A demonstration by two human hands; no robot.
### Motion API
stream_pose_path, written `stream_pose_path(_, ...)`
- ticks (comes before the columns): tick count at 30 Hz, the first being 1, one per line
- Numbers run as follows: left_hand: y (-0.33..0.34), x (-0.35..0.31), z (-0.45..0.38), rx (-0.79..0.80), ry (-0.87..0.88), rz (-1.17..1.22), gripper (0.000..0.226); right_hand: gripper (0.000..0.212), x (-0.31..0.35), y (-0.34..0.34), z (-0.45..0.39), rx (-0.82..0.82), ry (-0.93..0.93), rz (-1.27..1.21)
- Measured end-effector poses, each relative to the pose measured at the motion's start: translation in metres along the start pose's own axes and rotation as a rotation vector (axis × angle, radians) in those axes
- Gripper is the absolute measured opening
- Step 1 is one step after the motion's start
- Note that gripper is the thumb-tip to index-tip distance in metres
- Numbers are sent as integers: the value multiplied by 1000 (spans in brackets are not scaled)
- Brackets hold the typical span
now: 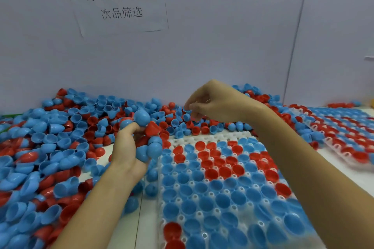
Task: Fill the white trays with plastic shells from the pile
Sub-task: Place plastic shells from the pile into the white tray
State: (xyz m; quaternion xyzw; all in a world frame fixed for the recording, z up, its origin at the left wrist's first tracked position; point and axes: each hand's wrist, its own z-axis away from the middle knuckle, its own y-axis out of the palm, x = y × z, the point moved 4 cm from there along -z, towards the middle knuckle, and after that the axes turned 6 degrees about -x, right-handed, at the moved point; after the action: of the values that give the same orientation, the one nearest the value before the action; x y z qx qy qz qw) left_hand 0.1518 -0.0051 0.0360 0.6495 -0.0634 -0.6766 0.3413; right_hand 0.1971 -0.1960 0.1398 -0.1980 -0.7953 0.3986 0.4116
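Note:
A big pile of blue and red plastic shells [60, 137] covers the left and back of the table. In front of me lies a white tray [220, 137], most of its sockets filled with blue and red shells; its far rows are bare. My left hand [125, 147] grips a handful of shells [149, 143], blue and red, at the tray's left edge. My right hand [212, 103] hovers above the far end of the tray with curled fingers, pinching something small that I cannot make out.
A second filled white tray [344, 143] lies at the right, partly under loose shells. A pale wall with a paper sign [117, 0] rises right behind the pile. Loose shells [131, 204] lie between my left forearm and the tray.

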Motion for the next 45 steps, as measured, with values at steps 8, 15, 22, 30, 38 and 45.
stream_pose_path(8, -23, 12, 26, -40, 6, -53, 22, 10, -39, -7, 101, 238, 25, 19)
stream_pose_path(15, -20, 10, 31, -48, 45, -90, 22, 15, -52, 12, 166, 428, 47, 119)
stream_pose_path(22, -22, 11, 30, -48, 49, -77, 19, 17, -38, 28, 164, 483, -17, 185)
stream_pose_path(30, -29, 10, 23, -60, 63, -87, 17, 8, -34, 23, 149, 428, 9, 129)
stream_pose_path(38, -30, 10, 22, -67, 77, -96, 15, 8, -44, 30, 148, 361, 46, 261)
stream_pose_path(45, -31, 11, 21, -72, 81, -102, 16, 17, -41, 23, 152, 436, 64, 238)
